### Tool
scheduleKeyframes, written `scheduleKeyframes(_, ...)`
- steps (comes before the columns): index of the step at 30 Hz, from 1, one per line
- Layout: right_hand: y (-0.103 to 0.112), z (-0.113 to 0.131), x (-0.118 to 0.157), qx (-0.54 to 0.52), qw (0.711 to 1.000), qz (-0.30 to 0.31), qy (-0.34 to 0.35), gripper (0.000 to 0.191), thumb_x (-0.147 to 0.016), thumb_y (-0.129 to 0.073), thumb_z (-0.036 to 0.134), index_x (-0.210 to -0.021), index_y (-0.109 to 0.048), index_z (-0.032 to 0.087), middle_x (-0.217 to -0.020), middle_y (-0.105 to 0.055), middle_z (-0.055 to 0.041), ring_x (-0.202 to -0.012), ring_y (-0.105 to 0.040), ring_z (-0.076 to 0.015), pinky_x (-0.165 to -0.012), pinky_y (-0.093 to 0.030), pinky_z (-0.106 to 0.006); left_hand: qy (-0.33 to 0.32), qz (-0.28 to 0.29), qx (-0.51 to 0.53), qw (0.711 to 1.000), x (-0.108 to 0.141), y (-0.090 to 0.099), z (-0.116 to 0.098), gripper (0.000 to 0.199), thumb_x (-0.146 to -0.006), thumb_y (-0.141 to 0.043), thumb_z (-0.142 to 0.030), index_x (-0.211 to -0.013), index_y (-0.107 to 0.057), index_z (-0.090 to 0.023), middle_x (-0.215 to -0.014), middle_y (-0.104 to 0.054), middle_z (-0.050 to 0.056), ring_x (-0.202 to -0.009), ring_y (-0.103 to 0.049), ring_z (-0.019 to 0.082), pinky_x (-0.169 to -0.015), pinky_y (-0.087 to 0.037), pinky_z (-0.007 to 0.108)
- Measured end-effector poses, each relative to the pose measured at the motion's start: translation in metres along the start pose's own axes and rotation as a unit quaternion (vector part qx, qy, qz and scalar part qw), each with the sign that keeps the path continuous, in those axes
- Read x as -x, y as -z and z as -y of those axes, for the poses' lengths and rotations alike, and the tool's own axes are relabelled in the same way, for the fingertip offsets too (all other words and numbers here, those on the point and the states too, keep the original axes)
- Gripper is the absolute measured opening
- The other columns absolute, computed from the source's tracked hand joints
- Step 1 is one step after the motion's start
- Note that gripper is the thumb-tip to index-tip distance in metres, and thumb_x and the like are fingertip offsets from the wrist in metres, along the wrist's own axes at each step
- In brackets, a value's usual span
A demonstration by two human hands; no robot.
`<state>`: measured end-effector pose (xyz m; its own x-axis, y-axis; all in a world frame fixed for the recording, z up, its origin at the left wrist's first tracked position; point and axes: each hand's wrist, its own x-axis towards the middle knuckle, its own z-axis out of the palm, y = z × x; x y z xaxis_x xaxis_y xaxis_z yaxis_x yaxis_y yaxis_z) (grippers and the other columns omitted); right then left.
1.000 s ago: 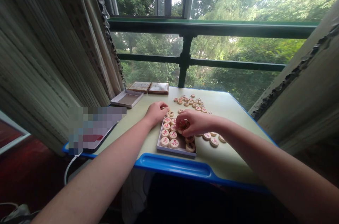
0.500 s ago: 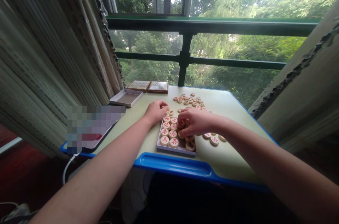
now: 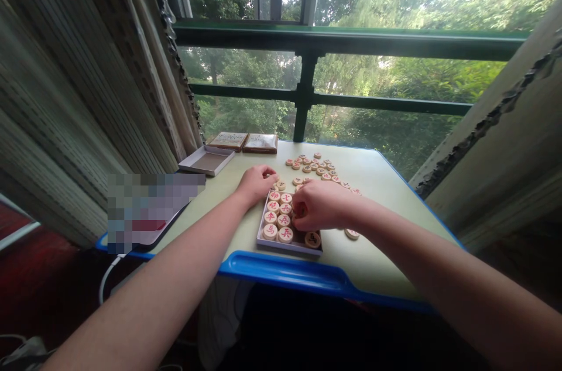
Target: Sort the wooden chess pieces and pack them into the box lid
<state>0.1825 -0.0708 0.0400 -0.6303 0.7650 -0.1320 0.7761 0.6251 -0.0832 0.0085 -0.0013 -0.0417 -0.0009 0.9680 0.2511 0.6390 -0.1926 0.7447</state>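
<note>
A shallow, light-coloured box [image 3: 290,248] stands near the table's front edge. Round wooden xiangqi pieces with red characters [image 3: 284,220] fill its left side in two columns. A piece with a dark character [image 3: 312,239] sits in its near right corner. My right hand [image 3: 318,205] is closed over the box's right half, fingers curled down; what they hold is hidden. At the box's far left corner, my left hand [image 3: 258,185] has its fingers bent and drawn together. A few pale pieces [image 3: 280,185] lie right by those fingertips; whether one is gripped is hidden.
Loose xiangqi pieces [image 3: 322,171] lie scattered beyond the box and to its right. An empty box lid or tray [image 3: 208,160] and two flat cases [image 3: 260,143] stand at the back left. A partly blurred flat device [image 3: 175,207] with a white cable lies at left.
My right hand has curled more tightly over the box, hiding more of its right side. My left hand stays by the far left corner. The view has shifted slightly.
</note>
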Motion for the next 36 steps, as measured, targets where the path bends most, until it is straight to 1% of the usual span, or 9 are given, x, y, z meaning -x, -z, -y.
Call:
scheduleKeyframes(4,0.003,0.005,0.001,0.024,0.999,0.002,-0.029,0.023,-0.061,-0.058,0.042,-0.062,-0.065,0.020,-0.061,-0.061,-0.0054,-0.054,-0.051,-0.0154,-0.045,-0.028,-0.025,0.001,0.001,-0.001,1.000,0.000,0.001,-0.001,0.019,-0.070,-0.056,-0.031,-0.079,-0.065,-0.016,-0.080,-0.068,0.005,-0.073,-0.061,0.016,-0.067,-0.046,0.026)
scheduleKeyframes(6,0.003,0.006,0.001,0.029,0.999,0.000,-0.036,0.022,-0.061,-0.058,0.041,-0.062,-0.066,0.021,-0.062,-0.062,-0.0060,-0.054,-0.051,-0.0162,-0.046,-0.028,-0.025,0.000,0.001,0.000,1.000,0.000,0.001,-0.001,0.019,-0.070,-0.056,-0.031,-0.078,-0.065,-0.016,-0.079,-0.068,0.005,-0.073,-0.060,0.017,-0.068,-0.046,0.026)
scheduleKeyframes(11,0.001,0.005,0.002,0.022,0.999,-0.005,-0.027,0.017,-0.060,-0.058,0.034,-0.069,-0.068,0.023,-0.068,-0.064,-0.0065,-0.060,-0.055,-0.0191,-0.049,-0.032,-0.027,0.001,0.000,-0.003,1.000,0.001,0.001,-0.001,0.019,-0.070,-0.056,-0.031,-0.079,-0.066,-0.016,-0.079,-0.068,0.005,-0.073,-0.061,0.017,-0.068,-0.046,0.026)
scheduleKeyframes(16,0.002,0.006,0.002,0.043,0.999,-0.012,-0.026,0.023,-0.060,-0.058,0.037,-0.075,-0.069,0.023,-0.075,-0.066,-0.0073,-0.071,-0.059,-0.0224,-0.052,-0.036,-0.027,0.005,0.004,-0.004,1.000,0.002,0.002,-0.003,0.021,-0.071,-0.056,-0.031,-0.080,-0.065,-0.015,-0.080,-0.068,0.005,-0.074,-0.060,0.017,-0.068,-0.046,0.026)
scheduleKeyframes(21,0.006,0.009,0.004,0.072,0.997,0.006,-0.030,0.026,-0.061,-0.055,0.036,-0.079,-0.068,0.024,-0.078,-0.067,-0.0059,-0.072,-0.060,-0.0225,-0.053,-0.039,-0.027,0.007,0.003,-0.007,1.000,0.002,0.002,-0.004,0.020,-0.071,-0.057,-0.031,-0.080,-0.065,-0.015,-0.080,-0.068,0.005,-0.073,-0.060,0.016,-0.068,-0.045,0.026)
scheduleKeyframes(25,0.005,0.010,0.004,0.078,0.996,0.011,-0.037,0.027,-0.061,-0.055,0.036,-0.081,-0.068,0.023,-0.080,-0.067,-0.0073,-0.073,-0.061,-0.0226,-0.055,-0.040,-0.027,0.007,0.003,-0.003,1.000,0.001,0.002,-0.004,0.020,-0.070,-0.057,-0.031,-0.079,-0.065,-0.015,-0.080,-0.068,0.005,-0.073,-0.059,0.016,-0.067,-0.045,0.026)
scheduleKeyframes(29,0.003,0.011,0.003,0.079,0.996,-0.002,-0.043,0.027,-0.061,-0.055,0.035,-0.080,-0.068,0.022,-0.079,-0.067,-0.0076,-0.074,-0.060,-0.0228,-0.054,-0.039,-0.026,0.005,0.004,0.001,1.000,0.000,0.001,-0.002,0.019,-0.071,-0.056,-0.030,-0.079,-0.065,-0.015,-0.080,-0.068,0.005,-0.073,-0.059,0.016,-0.067,-0.045,0.025)
scheduleKeyframes(36,0.003,0.011,0.002,0.054,0.997,-0.006,-0.056,0.029,-0.060,-0.054,0.034,-0.084,-0.067,0.025,-0.080,-0.066,-0.0058,-0.070,-0.059,-0.0208,-0.050,-0.034,-0.025,0.006,0.003,-0.002,1.000,-0.001,0.000,0.000,0.020,-0.071,-0.057,-0.031,-0.080,-0.065,-0.015,-0.079,-0.068,0.005,-0.073,-0.059,0.015,-0.067,-0.045,0.025)
